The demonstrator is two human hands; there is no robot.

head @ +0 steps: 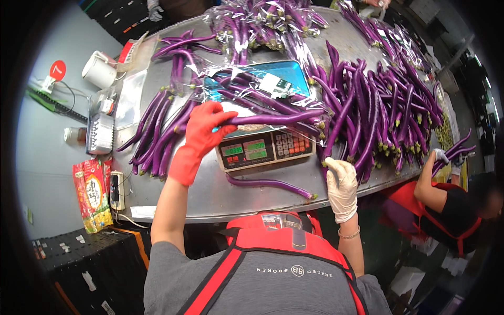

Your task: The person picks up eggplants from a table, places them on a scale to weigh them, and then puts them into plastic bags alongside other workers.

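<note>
My left hand [208, 134], in a red rubber glove, grips a long purple eggplant [275, 118] by one end, above a digital scale [266, 151] with a lit display. On the scale's blue tray [285, 75] lie several eggplants in a clear plastic bag [252, 94] with a white and green label. My right hand [341, 185], in a pale thin glove, has its fingertips at the stem end of an upright-lying eggplant [338, 126] at the edge of the large pile. A single eggplant [271, 183] lies on the metal table in front of the scale.
Eggplants [151, 130] lie left of the scale on the metal table [189, 204]; bagged ones [256, 27] are heaped at the back. A big loose pile [386, 114] covers the right side. A co-worker [437, 201] holds eggplants at the far right. A power strip [117, 191] sits at the left edge.
</note>
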